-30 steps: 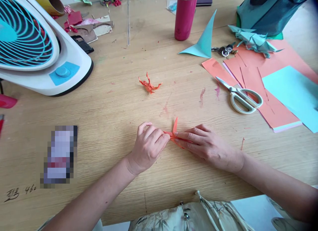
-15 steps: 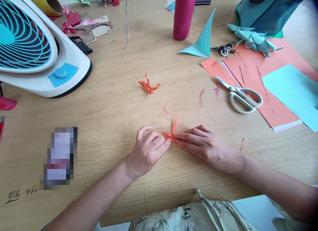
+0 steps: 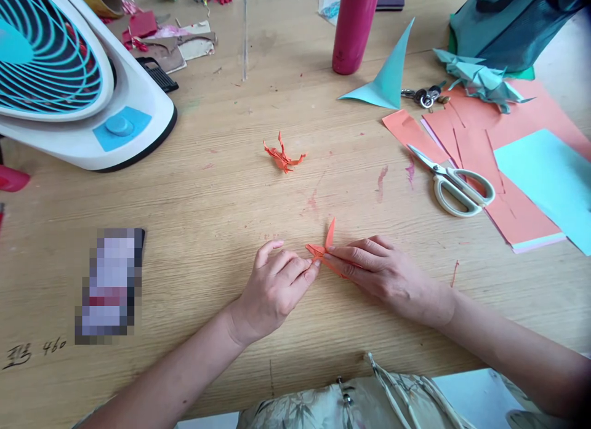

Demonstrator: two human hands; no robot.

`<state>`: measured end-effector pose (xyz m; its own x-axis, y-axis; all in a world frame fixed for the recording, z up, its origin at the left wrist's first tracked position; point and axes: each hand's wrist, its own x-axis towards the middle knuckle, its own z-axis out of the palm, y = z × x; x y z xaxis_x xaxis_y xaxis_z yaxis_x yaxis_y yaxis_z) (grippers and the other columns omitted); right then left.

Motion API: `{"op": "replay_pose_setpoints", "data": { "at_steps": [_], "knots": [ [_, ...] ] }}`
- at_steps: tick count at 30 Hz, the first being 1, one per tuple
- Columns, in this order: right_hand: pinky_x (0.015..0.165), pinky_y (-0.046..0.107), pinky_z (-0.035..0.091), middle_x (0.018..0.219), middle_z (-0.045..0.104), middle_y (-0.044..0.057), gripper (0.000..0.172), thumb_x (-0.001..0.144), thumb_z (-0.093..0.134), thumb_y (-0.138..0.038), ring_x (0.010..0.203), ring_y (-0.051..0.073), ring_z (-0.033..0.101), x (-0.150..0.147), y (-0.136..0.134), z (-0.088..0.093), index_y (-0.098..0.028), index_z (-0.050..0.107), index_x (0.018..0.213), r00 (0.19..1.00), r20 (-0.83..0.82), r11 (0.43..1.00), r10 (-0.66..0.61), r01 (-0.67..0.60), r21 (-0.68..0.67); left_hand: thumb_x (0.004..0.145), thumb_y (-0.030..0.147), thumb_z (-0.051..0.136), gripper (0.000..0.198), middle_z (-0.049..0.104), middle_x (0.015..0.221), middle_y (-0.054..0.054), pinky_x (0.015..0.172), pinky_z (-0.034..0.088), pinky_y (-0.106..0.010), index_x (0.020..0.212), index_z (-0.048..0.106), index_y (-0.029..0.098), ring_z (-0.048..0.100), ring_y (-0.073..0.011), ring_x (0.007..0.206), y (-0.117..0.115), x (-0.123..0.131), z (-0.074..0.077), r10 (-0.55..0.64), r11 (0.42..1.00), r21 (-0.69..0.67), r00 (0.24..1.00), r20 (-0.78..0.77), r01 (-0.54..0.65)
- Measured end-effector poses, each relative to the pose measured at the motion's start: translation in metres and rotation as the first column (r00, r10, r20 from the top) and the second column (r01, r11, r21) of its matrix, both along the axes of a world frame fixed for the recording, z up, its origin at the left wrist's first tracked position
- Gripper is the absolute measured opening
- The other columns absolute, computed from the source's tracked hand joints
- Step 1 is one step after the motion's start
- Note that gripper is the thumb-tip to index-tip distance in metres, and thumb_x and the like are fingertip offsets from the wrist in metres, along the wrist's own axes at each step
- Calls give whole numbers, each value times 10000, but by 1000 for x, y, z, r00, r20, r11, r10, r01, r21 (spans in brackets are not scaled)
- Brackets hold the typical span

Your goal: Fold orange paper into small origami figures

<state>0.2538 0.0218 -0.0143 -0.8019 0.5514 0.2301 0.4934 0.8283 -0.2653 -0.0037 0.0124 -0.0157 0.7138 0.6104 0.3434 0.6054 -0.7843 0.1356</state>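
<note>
A small folded orange paper piece lies low over the table near the front, one pointed flap standing up. My left hand pinches its left end between thumb and fingertips, with the index finger raised a little. From the other side my right hand grips the right part of the paper, its fingers pressed together and hiding some of the folds. Farther back on the table sits a small finished-looking orange folded figure with thin curled points; neither hand touches it.
White scissors rest by orange sheets and a light blue sheet at right. A magenta bottle, keys and folded blue paper stand behind. At left are a fan and a phone.
The view has shifted slightly, so the objects on the table appear moved. Both hands keep their hold on the orange paper, with hardly any change in the fingers.
</note>
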Motion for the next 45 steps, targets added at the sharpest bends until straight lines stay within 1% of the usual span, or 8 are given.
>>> {"op": "replay_pose_setpoints", "data": {
  "at_steps": [6,9,13,18,24,28,34,45],
  "knots": [
    [804,391,435,1348,637,156,450,1045,400,-170,997,238,598,1,0,0,-145,464,1490,1000,-4,999,-16,16,-38,949,149,580,168,701,819,-15,938,408,-417,1081,678,182,591,-184,807,6,0,2,109,993,-59,993,51,-106],
    [815,398,438,1347,641,148,459,1047,412,-186,1009,242,598,1,-1,0,-165,445,1505,999,1,999,-33,33,-42,956,154,552,144,682,785,-19,827,423,-381,923,687,194,570,-186,778,16,3,6,107,985,-146,992,73,-95],
    [828,399,451,1329,651,145,454,1047,410,-191,1038,244,595,1,-3,0,-168,450,1499,999,20,998,-38,39,-56,929,137,569,175,649,757,4,759,412,-328,778,639,191,585,-162,761,29,8,9,210,908,-388,974,89,-160],
    [830,415,444,1347,640,157,352,1043,417,-185,1042,255,583,2,-3,1,-136,609,1334,999,41,1000,-1,1,-7,908,135,611,108,673,822,14,770,395,-327,842,663,202,617,-163,802,37,11,13,212,853,-499,975,67,-151],
    [838,409,437,1359,632,153,336,1041,425,-174,1051,253,587,1,-4,1,-150,621,1313,999,35,1000,-19,20,-22,929,185,628,33,679,858,0,801,389,-331,906,645,201,618,-179,842,39,15,11,79,909,-412,997,27,-61],
    [819,397,431,1326,654,144,331,1043,422,-170,1019,246,584,0,-3,2,-140,632,1297,999,30,1000,-21,21,-6,981,154,533,133,668,830,-4,855,384,-341,889,625,181,605,-162,800,33,16,10,76,940,-335,997,33,-61],
    [814,388,426,1301,666,138,355,1048,414,-178,1021,243,589,-1,-3,3,-166,601,1350,999,22,1000,-28,28,-3,982,167,540,138,637,802,0,873,385,-343,925,664,186,586,-159,775,26,15,8,100,948,-308,994,41,-82],
    [841,397,425,1332,655,131,320,1053,401,-183,1059,248,586,0,-4,1,-141,632,1271,999,24,1000,-28,27,5,966,83,523,225,673,805,0,914,411,-380,1016,707,203,557,-155,793,22,6,-3,-25,993,-109,992,124,39]
  ]
}}
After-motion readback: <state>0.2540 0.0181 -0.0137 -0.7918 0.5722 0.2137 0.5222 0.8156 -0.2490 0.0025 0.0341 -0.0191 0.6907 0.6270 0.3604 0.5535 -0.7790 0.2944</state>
